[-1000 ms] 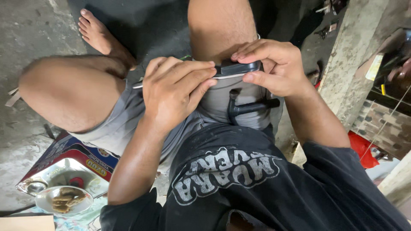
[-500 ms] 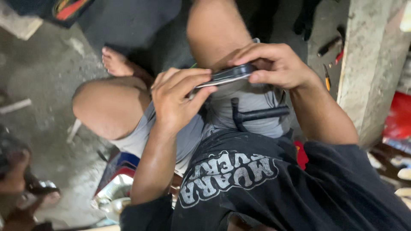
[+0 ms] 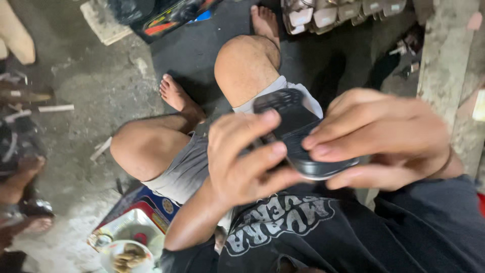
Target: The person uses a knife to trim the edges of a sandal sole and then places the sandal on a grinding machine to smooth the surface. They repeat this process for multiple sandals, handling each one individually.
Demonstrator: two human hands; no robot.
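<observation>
I have lifted the flat black device (image 3: 298, 136) closer to my face than a second ago, my left hand (image 3: 242, 156) clenched on its near edge and my right hand (image 3: 389, 141) grasping its far end, so I judge I am inspecting it. Below the device sit my bent knees, and beyond them the grey concrete floor (image 3: 91, 91), now showing more clutter.
</observation>
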